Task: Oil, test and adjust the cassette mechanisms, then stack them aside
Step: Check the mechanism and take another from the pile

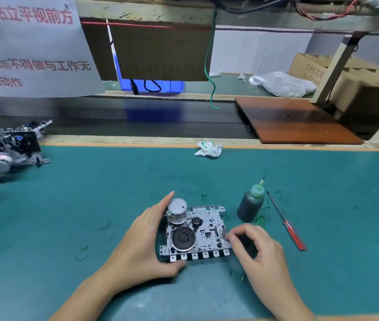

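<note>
My left hand [146, 237] cups the small silver metal cassette mechanism [195, 232], thumb below, while my right hand [256, 249] pinches its right edge with curled fingers.

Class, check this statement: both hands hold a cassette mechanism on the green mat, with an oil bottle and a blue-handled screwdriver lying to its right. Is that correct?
One detail is wrong: the head view shows the screwdriver has a red handle, not blue. The rest stands: the left hand and right hand hold the cassette mechanism on the green mat, with the oil bottle to its right.
</note>
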`<state>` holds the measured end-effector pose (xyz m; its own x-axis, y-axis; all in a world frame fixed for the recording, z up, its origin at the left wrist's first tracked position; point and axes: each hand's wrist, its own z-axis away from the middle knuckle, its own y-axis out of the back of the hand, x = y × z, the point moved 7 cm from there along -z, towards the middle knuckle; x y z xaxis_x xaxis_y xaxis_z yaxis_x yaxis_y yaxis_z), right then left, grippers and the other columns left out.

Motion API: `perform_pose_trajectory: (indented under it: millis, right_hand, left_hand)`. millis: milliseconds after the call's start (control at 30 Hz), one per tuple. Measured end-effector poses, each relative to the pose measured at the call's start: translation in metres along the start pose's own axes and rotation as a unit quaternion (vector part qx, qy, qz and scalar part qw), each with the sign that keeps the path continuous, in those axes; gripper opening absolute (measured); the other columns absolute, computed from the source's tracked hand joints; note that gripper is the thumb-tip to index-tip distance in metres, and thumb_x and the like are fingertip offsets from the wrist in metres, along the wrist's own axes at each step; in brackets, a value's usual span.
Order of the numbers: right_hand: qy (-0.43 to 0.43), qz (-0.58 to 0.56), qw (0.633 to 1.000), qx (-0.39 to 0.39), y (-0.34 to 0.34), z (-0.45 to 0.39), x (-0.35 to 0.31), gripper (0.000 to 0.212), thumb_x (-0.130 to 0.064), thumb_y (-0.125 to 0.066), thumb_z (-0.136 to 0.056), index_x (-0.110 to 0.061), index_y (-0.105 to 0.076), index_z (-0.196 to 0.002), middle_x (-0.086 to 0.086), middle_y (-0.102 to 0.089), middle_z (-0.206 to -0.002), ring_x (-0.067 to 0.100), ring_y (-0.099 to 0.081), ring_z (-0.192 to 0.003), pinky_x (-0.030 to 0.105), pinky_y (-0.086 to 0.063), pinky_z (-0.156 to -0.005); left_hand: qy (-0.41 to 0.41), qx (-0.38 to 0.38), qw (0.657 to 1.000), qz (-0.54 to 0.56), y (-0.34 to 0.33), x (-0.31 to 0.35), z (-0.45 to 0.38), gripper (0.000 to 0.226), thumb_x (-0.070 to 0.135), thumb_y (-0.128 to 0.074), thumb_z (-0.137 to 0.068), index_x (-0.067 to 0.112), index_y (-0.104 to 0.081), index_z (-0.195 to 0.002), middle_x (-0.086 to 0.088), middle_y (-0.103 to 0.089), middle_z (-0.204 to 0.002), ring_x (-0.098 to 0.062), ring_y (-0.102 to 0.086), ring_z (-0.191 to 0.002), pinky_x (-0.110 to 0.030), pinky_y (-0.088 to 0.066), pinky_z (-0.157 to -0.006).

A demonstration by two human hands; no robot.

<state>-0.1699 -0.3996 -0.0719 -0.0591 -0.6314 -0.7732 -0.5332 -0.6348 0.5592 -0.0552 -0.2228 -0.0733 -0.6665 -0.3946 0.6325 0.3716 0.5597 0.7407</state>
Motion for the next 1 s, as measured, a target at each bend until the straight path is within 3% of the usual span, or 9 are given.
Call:
perform_pose_trajectory:
  millis: [167, 300, 467, 567, 667, 733, 800, 867, 1000]
  right_hand:
    - [0.013, 0.011, 1.000, 0.004, 0.001, 0.000, -0.003, 0.020, -0.014, -0.066, -0.085, -0.029, -0.059, -0.074, -0.017, -0.058, -0.083, 0.004, -0.054, -0.079, 0.010, -0.036, -0.066]
    - [0.012, -0.017, 1.000, 0.017, 0.005, -0.001, -0.008, 0.008, -0.043, -0.055, -0.085, -0.037, -0.054, -0.090, -0.020, -0.057, -0.097, 0.005, -0.055, -0.098, 0.012, -0.038, -0.079]
    - [0.016, -0.036, 0.999, -0.016, 0.005, -0.002, -0.013, 0.032, -0.054, -0.052, -0.077, -0.040, -0.051, -0.106, -0.023, -0.052, -0.110, 0.005, -0.050, -0.111, 0.011, -0.036, -0.089]
    - [0.043, 0.009, 0.994, -0.101, 0.002, -0.010, -0.022, 0.054, -0.060, -0.058, -0.071, -0.045, -0.042, -0.119, -0.033, -0.042, -0.122, -0.004, -0.040, -0.122, 0.004, -0.028, -0.095]
    - [0.106, 0.151, 0.950, -0.252, -0.014, -0.019, -0.033, 0.093, -0.068, -0.065, -0.063, -0.050, -0.014, -0.138, -0.034, -0.021, -0.141, -0.019, -0.013, -0.128, -0.003, -0.005, -0.100]
    - [0.154, 0.243, 0.911, -0.296, -0.025, -0.027, -0.037, 0.115, -0.070, -0.068, -0.059, -0.036, -0.004, -0.148, -0.022, -0.015, -0.150, -0.014, -0.005, -0.131, 0.003, 0.005, -0.105]
    - [0.179, 0.311, 0.878, -0.317, -0.036, -0.037, -0.038, 0.125, -0.069, -0.071, -0.058, -0.023, -0.001, -0.151, -0.011, -0.014, -0.154, 0.001, -0.009, -0.138, 0.014, 0.000, -0.112]
    - [0.171, 0.361, 0.850, -0.343, -0.042, -0.046, -0.037, 0.125, -0.066, -0.075, -0.056, -0.017, -0.008, -0.151, -0.005, -0.025, -0.150, 0.012, -0.023, -0.137, 0.024, -0.016, -0.113]
    - [0.178, 0.393, 0.834, -0.345, -0.045, -0.056, -0.043, 0.102, -0.062, -0.078, -0.055, -0.018, -0.034, -0.136, -0.003, -0.049, -0.124, 0.019, -0.049, -0.115, 0.034, -0.044, -0.093]
  left_hand:
    - [-0.003, 0.011, 1.000, -0.017, 0.000, -0.002, -0.001, 0.110, 0.058, -0.074, -0.051, 0.063, -0.005, -0.137, 0.045, -0.028, -0.131, 0.020, -0.032, -0.119, -0.003, -0.023, -0.098]
    - [0.031, -0.010, 0.998, 0.045, -0.003, -0.013, -0.001, 0.123, 0.074, -0.078, -0.041, 0.066, -0.001, -0.136, 0.052, -0.023, -0.126, 0.019, -0.030, -0.123, 0.002, -0.021, -0.097]
    - [0.037, -0.017, 0.997, 0.068, -0.005, -0.015, 0.000, 0.120, 0.074, -0.079, -0.039, 0.070, -0.004, -0.133, 0.047, -0.027, -0.130, 0.012, -0.033, -0.127, -0.006, -0.026, -0.101]
    - [0.036, -0.021, 0.996, 0.078, -0.005, -0.014, -0.001, 0.119, 0.071, -0.081, -0.039, 0.071, -0.006, -0.132, 0.048, -0.026, -0.132, 0.012, -0.033, -0.128, -0.015, -0.029, -0.105]
    - [0.021, -0.036, 0.997, 0.071, -0.007, -0.011, -0.001, 0.124, 0.072, -0.080, -0.041, 0.068, 0.001, -0.135, 0.049, -0.021, -0.134, 0.012, -0.030, -0.130, -0.019, -0.028, -0.107]
    - [0.014, -0.040, 0.997, 0.060, -0.008, -0.010, -0.002, 0.126, 0.075, -0.079, -0.042, 0.067, 0.005, -0.136, 0.051, -0.018, -0.133, 0.014, -0.027, -0.130, -0.015, -0.026, -0.107]
    - [0.011, -0.039, 0.998, 0.055, -0.010, -0.011, -0.002, 0.125, 0.076, -0.077, -0.044, 0.065, 0.007, -0.137, 0.050, -0.018, -0.133, 0.016, -0.026, -0.129, -0.010, -0.024, -0.106]
    - [0.017, -0.038, 0.998, 0.055, -0.010, -0.012, -0.002, 0.124, 0.076, -0.076, -0.046, 0.065, 0.008, -0.136, 0.052, -0.017, -0.132, 0.018, -0.024, -0.129, -0.004, -0.022, -0.103]
    - [0.036, -0.032, 0.997, 0.065, -0.012, -0.016, -0.001, 0.130, 0.074, -0.079, -0.041, 0.064, 0.009, -0.137, 0.053, -0.016, -0.134, 0.019, -0.025, -0.129, 0.001, -0.023, -0.099]
